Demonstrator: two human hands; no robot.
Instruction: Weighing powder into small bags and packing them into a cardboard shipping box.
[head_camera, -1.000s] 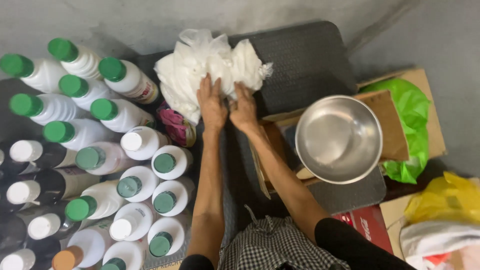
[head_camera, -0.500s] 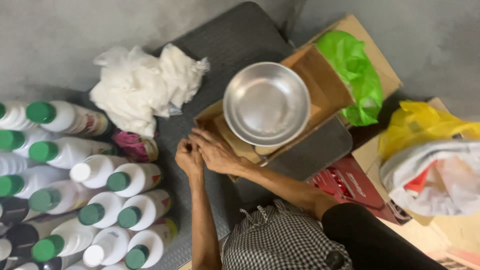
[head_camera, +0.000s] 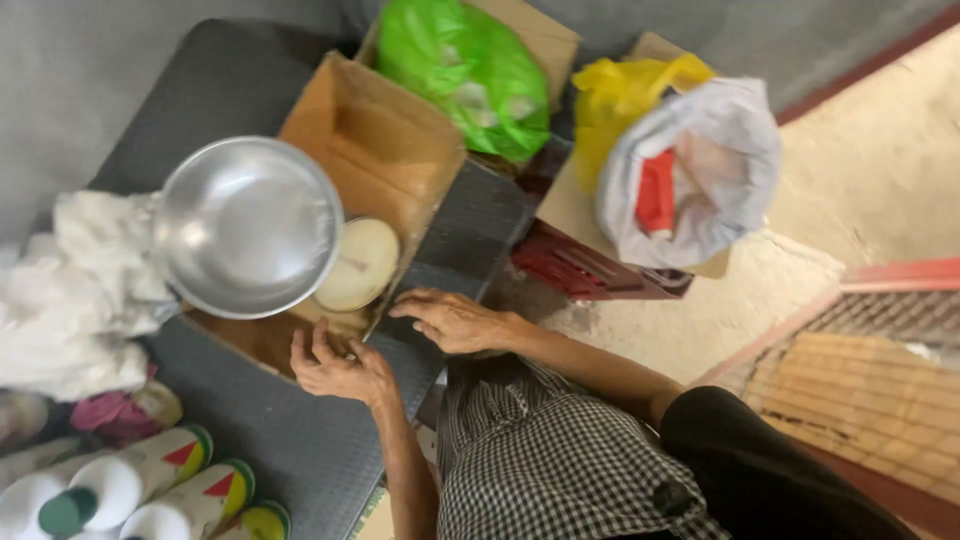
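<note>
I saw my left hand (head_camera: 338, 366) curl its fingers, holding nothing, against the near edge of the open brown cardboard box (head_camera: 372, 160), while my right hand (head_camera: 452, 318) lay flat and empty beside it, probably steadying the box under the round steel bowl (head_camera: 250, 226).

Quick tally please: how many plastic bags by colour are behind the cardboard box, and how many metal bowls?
Green plastic bag: 1
Yellow plastic bag: 1
White plastic bag: 1
Metal bowl: 1
Total: 4
</note>
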